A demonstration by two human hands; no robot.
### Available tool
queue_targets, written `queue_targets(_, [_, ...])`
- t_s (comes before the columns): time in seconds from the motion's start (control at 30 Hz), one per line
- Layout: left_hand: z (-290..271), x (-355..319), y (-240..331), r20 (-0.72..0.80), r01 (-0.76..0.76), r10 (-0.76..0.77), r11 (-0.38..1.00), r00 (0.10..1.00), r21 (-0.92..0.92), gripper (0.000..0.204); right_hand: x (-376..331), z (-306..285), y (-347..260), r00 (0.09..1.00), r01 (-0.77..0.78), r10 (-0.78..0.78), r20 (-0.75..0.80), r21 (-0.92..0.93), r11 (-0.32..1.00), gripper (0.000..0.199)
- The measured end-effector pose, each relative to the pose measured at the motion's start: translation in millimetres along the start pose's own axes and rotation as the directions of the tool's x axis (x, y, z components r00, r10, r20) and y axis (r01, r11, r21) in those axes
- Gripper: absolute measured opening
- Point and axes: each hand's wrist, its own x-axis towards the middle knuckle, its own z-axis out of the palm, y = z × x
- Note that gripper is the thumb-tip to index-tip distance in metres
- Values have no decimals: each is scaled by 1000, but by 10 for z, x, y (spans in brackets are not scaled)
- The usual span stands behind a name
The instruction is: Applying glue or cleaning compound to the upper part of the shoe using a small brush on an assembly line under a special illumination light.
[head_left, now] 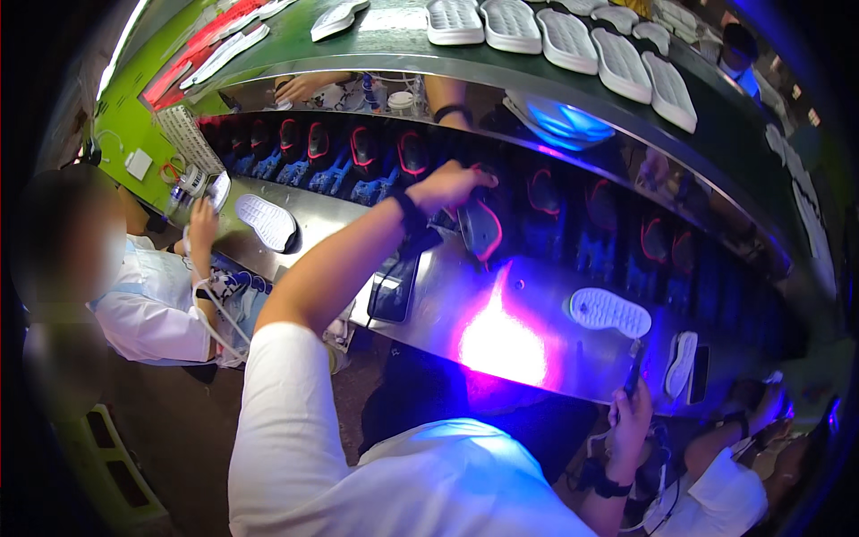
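Note:
My left hand (447, 185) reaches forward across the metal bench, its fingers closed on the top of a dark shoe upper (483, 231) with a glowing red line along its edge. At lower right my right hand (632, 413) is wrapped round a slim dark tool (636, 369) that points upward; its kind is hard to make out, perhaps a brush. Between that tool and the row of uppers lies a white shoe sole (610, 311) on the bench. Beside my right hand is another white sole (681, 365), seen partly from the side.
Dark uppers (361, 148) line a rack behind the bench (429, 313). Several white soles (568, 41) rest on the green shelf above. A phone (394, 288) and a loose sole (266, 222) lie leftward. Co-workers sit at both sides; a pink-white glow (503, 347) lights the metal.

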Motion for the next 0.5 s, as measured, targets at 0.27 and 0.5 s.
queue_targets(0.27, [-500, 1629, 73, -45, -186, 264, 779, 963, 599, 53, 8, 105, 96, 1000, -15, 16, 10, -78, 997, 52])
queue_targets(0.5, [320, 2071, -122, -216, -163, 372, 761, 903, 628, 52, 127, 8, 309, 999, -32, 32, -14, 8, 999, 45])
